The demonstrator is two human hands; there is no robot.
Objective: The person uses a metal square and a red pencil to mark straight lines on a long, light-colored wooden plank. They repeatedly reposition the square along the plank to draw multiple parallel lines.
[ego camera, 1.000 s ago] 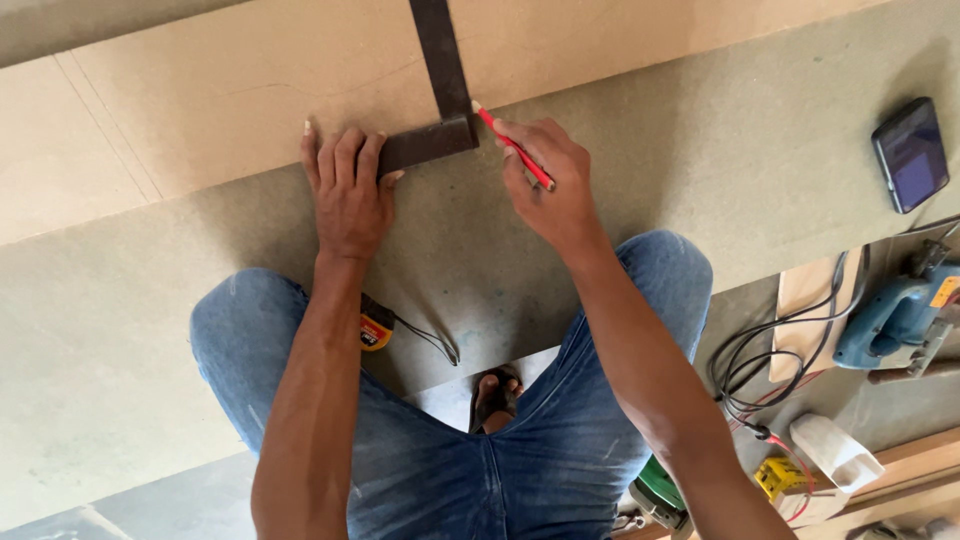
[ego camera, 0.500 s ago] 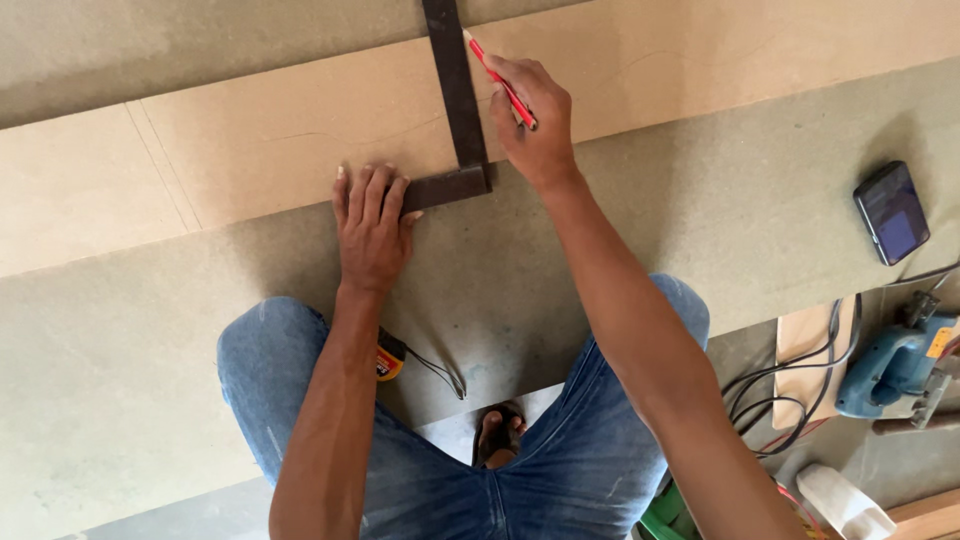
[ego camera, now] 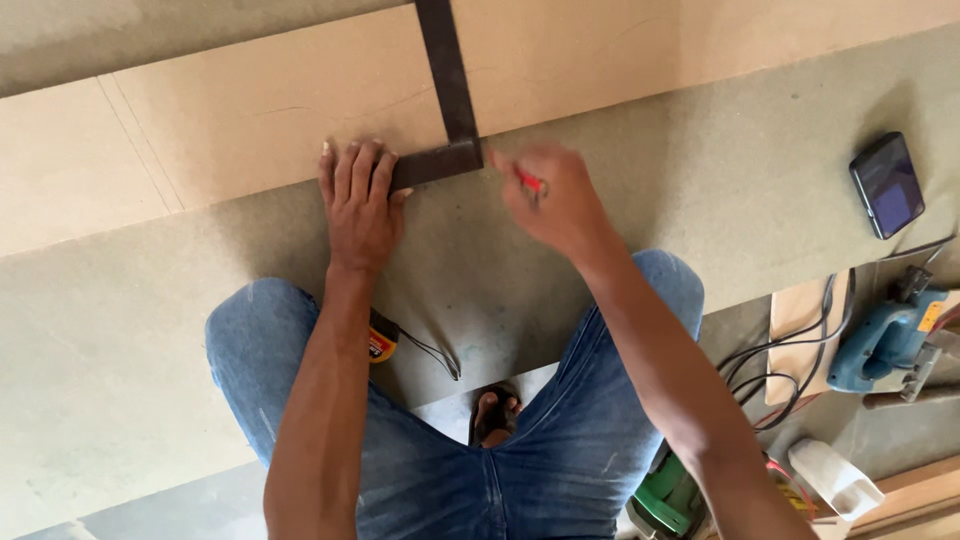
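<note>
Two hands at the board edge: left hand (ego camera: pixel 360 205) lies flat, fingers spread, pressing the stock of a dark metal try square (ego camera: pixel 447 105) against the pale board (ego camera: pixel 260 110) — blade running up across it. Right hand (ego camera: pixel 548 200), blurred, pinches a red pencil (ego camera: pixel 528 182) just beside the square's corner. Phone (ego camera: pixel 886 184) well apart.

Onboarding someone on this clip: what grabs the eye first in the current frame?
The dark metal square at top centre, lying across the pale board, with the left hand pressing flat on its short arm. Just right of it, the right hand, blurred, holds a red pencil in its grip near the square's corner. At the right edge lie a dark phone and a blue power tool.
</note>
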